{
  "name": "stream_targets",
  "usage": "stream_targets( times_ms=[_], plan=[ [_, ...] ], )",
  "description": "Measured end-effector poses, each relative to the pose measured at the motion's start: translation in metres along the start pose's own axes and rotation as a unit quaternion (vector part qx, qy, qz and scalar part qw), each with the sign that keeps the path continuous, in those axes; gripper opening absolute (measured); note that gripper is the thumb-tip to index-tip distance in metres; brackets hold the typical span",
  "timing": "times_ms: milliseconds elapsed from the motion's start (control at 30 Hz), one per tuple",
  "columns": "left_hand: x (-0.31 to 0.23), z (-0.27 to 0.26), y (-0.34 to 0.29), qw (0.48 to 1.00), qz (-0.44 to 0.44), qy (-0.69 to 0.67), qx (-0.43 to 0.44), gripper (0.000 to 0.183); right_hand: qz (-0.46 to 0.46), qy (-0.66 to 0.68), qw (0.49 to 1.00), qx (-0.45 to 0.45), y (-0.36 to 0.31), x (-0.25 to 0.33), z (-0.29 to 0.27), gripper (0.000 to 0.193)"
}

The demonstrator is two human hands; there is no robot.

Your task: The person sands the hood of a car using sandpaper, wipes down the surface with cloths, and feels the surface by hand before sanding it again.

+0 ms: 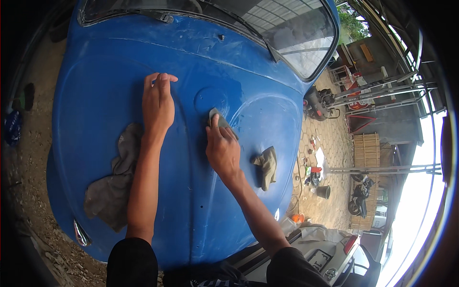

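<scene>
R hand [224,149] w/ grey pad [225,124]

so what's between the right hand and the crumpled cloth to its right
In the head view, only a bare stretch of blue hood lies between the right hand and the crumpled cloth.

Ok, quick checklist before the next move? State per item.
1. Right hand has the grey pad: ok, fingers are on it.
2. Pad at the round mark on the blue hood: ok, its upper end is by the mark's lower edge.
3. Left hand empty: cannot tell; no object shows, but the fingers bend partly out of sight.
4. Dark grey cloth clear of the left forearm: not ok, the forearm overlaps it in view; contact unclear.
5. Olive cloth apart from the pad: ok, bare hood between.
</scene>
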State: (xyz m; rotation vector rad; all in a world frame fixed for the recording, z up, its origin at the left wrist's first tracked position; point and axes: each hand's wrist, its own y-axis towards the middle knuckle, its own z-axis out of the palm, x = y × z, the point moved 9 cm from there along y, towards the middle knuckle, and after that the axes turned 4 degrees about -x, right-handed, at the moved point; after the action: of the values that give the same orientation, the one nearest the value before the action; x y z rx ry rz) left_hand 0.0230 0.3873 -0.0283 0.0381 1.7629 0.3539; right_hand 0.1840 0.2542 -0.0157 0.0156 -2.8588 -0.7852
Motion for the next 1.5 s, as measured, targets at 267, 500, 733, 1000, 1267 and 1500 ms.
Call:
stream_targets(
  times_ms=[267, 500, 733, 1000, 1267, 1500],
  plan=[
    [0.007, -0.006, 0.002, 1.000, -0.021, 0.006, -0.002, 0.056, -0.054, 0.019, 0.998, 0.015, 0.042, 0.047, 0.014, 0.031],
    [-0.006, -0.003, 0.002, 1.000, -0.018, 0.005, 0.005, 0.055, 0.046, 0.110, 0.989, -0.088, 0.027, -0.004, -0.009, 0.025],
    [-0.004, -0.007, 0.000, 1.000, -0.008, 0.004, 0.006, 0.056, 0.131, 0.144, 0.980, -0.044, 0.039, -0.001, 0.020, 0.042],
    [-0.003, 0.001, 0.002, 1.000, -0.010, -0.011, 0.006, 0.055, 0.127, -0.008, 0.991, -0.050, 0.094, -0.019, 0.049, 0.046],
    [-0.002, -0.001, 0.000, 1.000, 0.002, -0.006, 0.000, 0.057, 0.299, -0.036, 0.952, 0.058, 0.021, -0.097, 0.023, 0.054],
    [0.001, -0.001, 0.001, 1.000, 0.016, 0.012, 0.006, 0.057, 0.152, -0.101, 0.983, 0.025, -0.018, -0.033, 0.001, 0.054]
  ],
)
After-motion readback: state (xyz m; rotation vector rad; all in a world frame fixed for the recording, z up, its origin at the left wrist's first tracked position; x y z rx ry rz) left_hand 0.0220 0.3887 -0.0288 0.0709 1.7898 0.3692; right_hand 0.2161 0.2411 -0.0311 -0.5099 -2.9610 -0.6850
